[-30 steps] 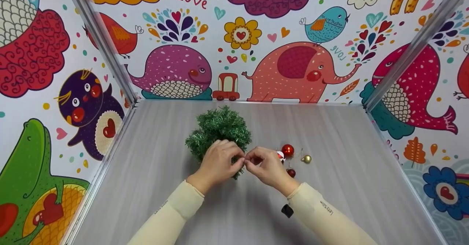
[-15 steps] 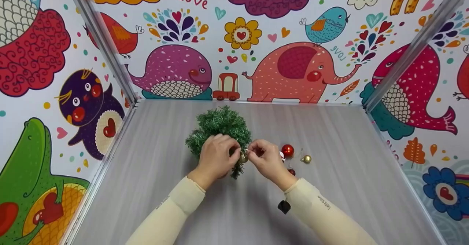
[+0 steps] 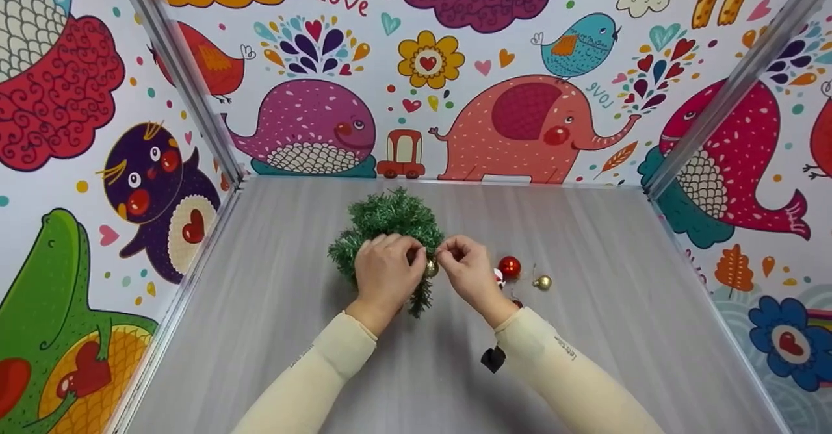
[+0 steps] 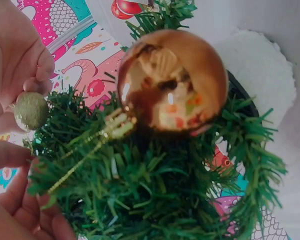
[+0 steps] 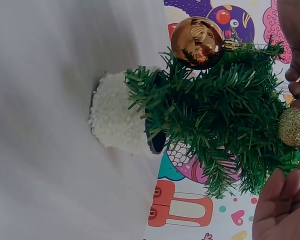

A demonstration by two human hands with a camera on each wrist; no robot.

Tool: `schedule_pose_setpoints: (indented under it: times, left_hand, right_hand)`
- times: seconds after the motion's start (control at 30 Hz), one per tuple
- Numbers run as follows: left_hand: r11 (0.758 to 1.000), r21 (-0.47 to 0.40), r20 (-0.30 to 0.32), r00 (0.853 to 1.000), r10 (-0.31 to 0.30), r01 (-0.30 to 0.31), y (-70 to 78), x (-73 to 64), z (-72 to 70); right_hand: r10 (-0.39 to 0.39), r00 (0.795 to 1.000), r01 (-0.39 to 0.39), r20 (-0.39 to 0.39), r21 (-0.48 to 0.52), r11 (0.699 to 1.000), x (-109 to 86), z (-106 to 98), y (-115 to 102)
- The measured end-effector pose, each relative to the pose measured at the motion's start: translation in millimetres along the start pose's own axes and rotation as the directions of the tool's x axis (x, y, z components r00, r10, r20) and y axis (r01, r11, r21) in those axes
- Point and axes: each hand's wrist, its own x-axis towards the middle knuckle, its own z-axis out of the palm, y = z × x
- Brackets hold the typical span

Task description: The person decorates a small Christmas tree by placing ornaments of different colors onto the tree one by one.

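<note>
A small artificial Christmas tree (image 3: 393,216) stands in a white, rough-textured pot (image 5: 117,112). A shiny copper-coloured ball (image 4: 172,82) hangs on it by a gold cord. At the tree's upper branches, a gold glitter ball (image 5: 294,127) hangs between the two hands. My left hand (image 3: 388,271) is on the near side of the tree, thumb and forefinger pinched together at the ball's thin hanging cord. Opposite it, my right hand (image 3: 469,271) pinches the cord with its thumb and forefinger. The fingertips of both hands are close together, partly hiding the cord.
To the right of the right hand lie a shiny red ball (image 3: 509,267), a small gold ball (image 3: 543,282), a partly hidden Santa ornament (image 3: 499,277) and a dark red ball (image 3: 517,303). Printed cartoon walls and metal posts surround the grey table (image 3: 604,343).
Both hands have risen slightly toward the back with the gold glitter ball, which has come into view between them. The fingertips have drawn a little apart; the loose ornaments stay put.
</note>
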Motion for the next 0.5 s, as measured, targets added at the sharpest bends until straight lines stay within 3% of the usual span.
schedule_pose_setpoints:
  times: [0.13, 0.5]
  left_hand:
    - [0.999, 0.044, -0.015, 1.000, -0.017, 0.018, 0.1, -0.7, 0.6]
    - [0.995, 0.091, 0.034, 0.998, 0.044, -0.047, -4.6, -5.8, 3.9]
  right_hand:
    - [0.038, 0.999, -0.038, 0.002, -0.011, 0.999, 3.6, 3.6, 13.5]
    - [0.055, 0.996, -0.043, 0.073, -0.152, 0.988, 1.3, -4.5, 6.6]
